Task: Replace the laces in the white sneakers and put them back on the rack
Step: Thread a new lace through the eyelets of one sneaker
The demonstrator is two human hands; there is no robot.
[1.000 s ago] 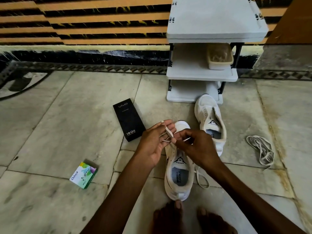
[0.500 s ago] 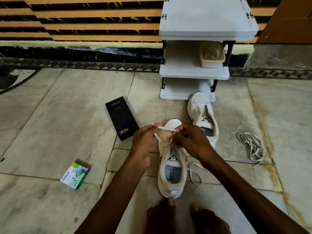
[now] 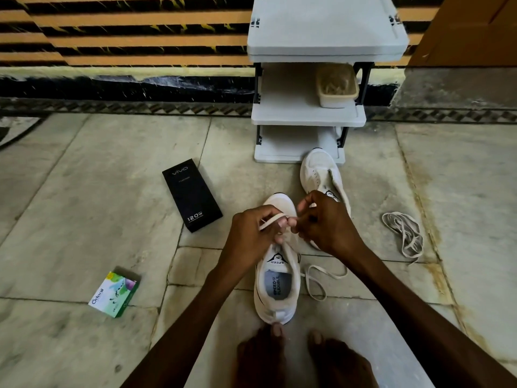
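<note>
Pinching a flat white lace [image 3: 272, 219] in its curled fingers, my left hand [image 3: 247, 236] sits over the toe half of the nearer white mesh sneaker [image 3: 278, 292]. My right hand [image 3: 328, 224], at its 3 o'clock and almost touching it, is curled as well, fingertips closed on the same lace. Both hands sit above the eyelets. The shoe's heel points to 6 o'clock, against the big toe of my bare left foot [image 3: 260, 357]. The lace's free length loops on the pale stone floor [image 3: 84, 191] at the shoe's 3 o'clock.

At 1 o'clock of my hands, partly hidden by the right one, lies the second white sneaker [image 3: 319, 175], its toe at the foot of the grey three-shelf plastic rack [image 3: 307, 116] at 12 o'clock. A loose off-white lace bundle [image 3: 405, 233] lies at 3 o'clock, well apart. A black rectangular carton [image 3: 191, 194] lies at 10 o'clock and a small green card box [image 3: 116, 294] at 8 o'clock.
</note>
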